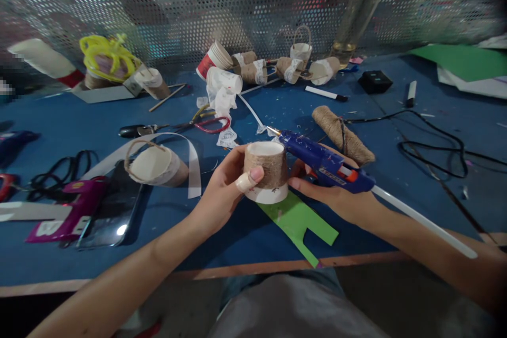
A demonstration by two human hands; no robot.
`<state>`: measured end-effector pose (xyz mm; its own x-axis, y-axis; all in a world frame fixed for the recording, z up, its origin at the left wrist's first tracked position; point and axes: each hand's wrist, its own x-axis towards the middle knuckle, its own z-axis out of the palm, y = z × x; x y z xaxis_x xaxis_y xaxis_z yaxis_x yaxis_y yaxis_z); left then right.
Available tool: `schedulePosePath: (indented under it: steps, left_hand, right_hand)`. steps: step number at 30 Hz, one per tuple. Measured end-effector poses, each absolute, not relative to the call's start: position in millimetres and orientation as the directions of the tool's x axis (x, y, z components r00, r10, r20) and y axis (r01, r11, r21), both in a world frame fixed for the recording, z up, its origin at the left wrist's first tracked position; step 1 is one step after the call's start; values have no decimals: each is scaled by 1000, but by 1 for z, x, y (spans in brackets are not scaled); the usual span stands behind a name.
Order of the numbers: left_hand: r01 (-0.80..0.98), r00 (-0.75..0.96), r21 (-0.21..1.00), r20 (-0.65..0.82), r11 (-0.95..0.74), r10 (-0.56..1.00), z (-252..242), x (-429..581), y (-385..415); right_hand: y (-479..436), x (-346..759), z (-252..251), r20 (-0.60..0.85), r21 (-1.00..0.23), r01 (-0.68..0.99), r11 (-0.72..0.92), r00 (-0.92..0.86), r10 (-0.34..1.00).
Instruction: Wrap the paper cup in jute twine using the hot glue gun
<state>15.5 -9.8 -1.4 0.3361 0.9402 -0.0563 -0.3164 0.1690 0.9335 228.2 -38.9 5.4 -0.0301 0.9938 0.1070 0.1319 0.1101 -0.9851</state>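
Note:
My left hand (pixel 229 190) is closed round a small paper cup (pixel 266 170) wrapped in brown twine, held upside down above the table; the thumb wears a plaster. My right hand (pixel 336 195) grips a blue hot-glue gun (pixel 322 161). Its nozzle points left, close to the cup's upper rim, and a white glue stick juts out behind it. A spool of twine (pixel 341 134) lies just beyond the gun. Under the cup lies a green paper cut-out (pixel 299 222).
A finished twine-handled cup (pixel 156 165) lies left on a white strip. Pliers and scissors (pixel 174 127), several wrapped cups (pixel 285 66), a marker (pixel 327 94), black cables (pixel 435 142), a phone (pixel 111 211) and a pink object (pixel 67 214) crowd the blue table (pixel 99 116). A perforated metal screen stands behind.

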Motion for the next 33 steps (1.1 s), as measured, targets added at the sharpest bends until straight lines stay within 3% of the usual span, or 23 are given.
schedulePosePath:
  steps: [15, 26, 33]
  left_hand:
    - [-240, 409, 953, -71, 183, 910, 0, 14, -12]
    - [-406, 393, 827, -228, 390, 891, 11, 14, -10]
    - [-408, 315, 846, -223, 344, 922, 5, 12, -10]
  right_hand:
    - [-39, 227, 1, 85, -996, 11, 85, -59, 995]
    - [-38, 226, 6, 192, -977, 85, 196, -45, 980]
    - [-41, 235, 3, 316, -921, 215, 324, -73, 946]
